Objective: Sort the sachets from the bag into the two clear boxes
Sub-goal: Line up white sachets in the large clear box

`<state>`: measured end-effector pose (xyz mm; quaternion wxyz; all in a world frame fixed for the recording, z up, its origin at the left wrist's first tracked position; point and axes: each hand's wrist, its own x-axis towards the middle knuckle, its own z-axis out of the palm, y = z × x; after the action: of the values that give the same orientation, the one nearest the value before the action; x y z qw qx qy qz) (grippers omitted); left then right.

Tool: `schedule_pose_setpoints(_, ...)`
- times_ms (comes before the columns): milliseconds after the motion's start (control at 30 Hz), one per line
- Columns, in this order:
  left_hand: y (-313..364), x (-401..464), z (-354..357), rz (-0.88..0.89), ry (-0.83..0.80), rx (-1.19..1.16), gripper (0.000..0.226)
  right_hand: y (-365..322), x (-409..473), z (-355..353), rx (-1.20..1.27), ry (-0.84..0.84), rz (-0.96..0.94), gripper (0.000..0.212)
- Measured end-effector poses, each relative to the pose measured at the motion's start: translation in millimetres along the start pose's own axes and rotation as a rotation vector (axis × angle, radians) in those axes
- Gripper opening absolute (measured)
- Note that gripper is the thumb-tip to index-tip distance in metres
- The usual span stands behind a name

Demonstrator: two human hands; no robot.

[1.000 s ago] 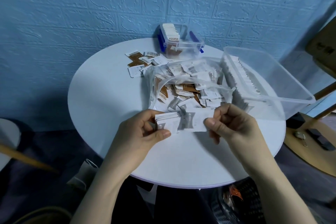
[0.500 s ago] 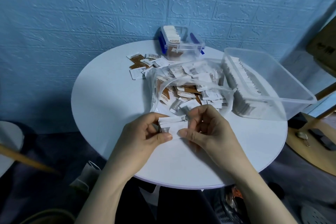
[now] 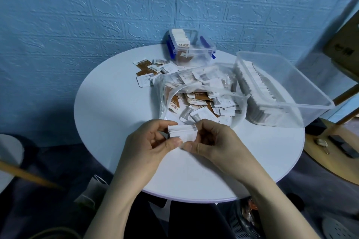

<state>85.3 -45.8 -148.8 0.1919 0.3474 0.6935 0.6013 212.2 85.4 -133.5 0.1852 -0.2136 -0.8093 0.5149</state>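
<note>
Against a blue embossed wall, the round white desk [image 3: 120, 122] carried the open bag [image 3: 202, 91] at centre, while at 6 o'clock the left hand [image 3: 155, 141] and right hand [image 3: 211, 139] each kept a pinching grip on a light, thin, probably slippery stack of sachets [image 3: 182, 132], best clamped across its flat faces.

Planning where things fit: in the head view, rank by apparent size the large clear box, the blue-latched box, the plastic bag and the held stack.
1. large clear box and plastic bag: alike
2. blue-latched box, farther away, so unsure
3. held stack
</note>
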Motion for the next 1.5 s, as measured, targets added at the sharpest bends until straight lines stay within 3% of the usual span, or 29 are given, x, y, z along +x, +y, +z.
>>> schedule_pose_setpoints(200, 5.5, -1.2, -0.7, -0.032, 0.016, -0.006, 0.03, -2.3, 0.4, 0.6, 0.019, 0.013, -0.008, 0.022)
schedule_pose_setpoints(500, 9.4, -5.4, 2.5, 0.032, 0.099, 0.06, 0.027, -6.4, -9.9, 9.9, -0.25, 0.164, -0.156, 0.025)
schedule_pose_setpoints(767, 37.1, -12.6, 23.3, 0.073, 0.121, -0.05, 0.021, -10.0, -29.2, -13.8, -0.072, 0.156, -0.222, 0.017)
schedule_pose_setpoints(900, 56.8, -8.3, 46.6, 0.095, 0.081, -0.134, 0.037, -16.5, -35.2, -40.3, -0.049, 0.206, -0.254, 0.015)
schedule_pose_setpoints(1000, 69.9, -1.9, 66.5, 0.087, 0.015, -0.177, 0.024, -17.2, -37.7, -62.7, -0.081, 0.241, -0.246, 0.015)
schedule_pose_setpoints(1167, 84.6, 9.2, 89.9, 0.087, -0.06, -0.23, 0.021, -12.3, -40.3, -83.2, 0.02, 0.291, -0.196, 0.013)
schedule_pose_setpoints(1300, 75.5, 13.7, 89.7, 0.043, -0.15, -0.078, 0.027, 0.9, -47.9, -79.4, 0.04, 0.306, -0.153, 0.014)
schedule_pose_setpoints(1433, 58.0, 11.8, 89.5, 0.048, -0.16, 0.159, 0.036, 20.9, -51.7, -67.8, -0.133, 0.323, -0.081, 0.029)
schedule_pose_setpoints(1500, 50.8, 9.9, 93.1, 0.05, -0.177, 0.213, 0.04, 26.2, -51.6, -68.1, -0.222, 0.319, -0.055, 0.025)
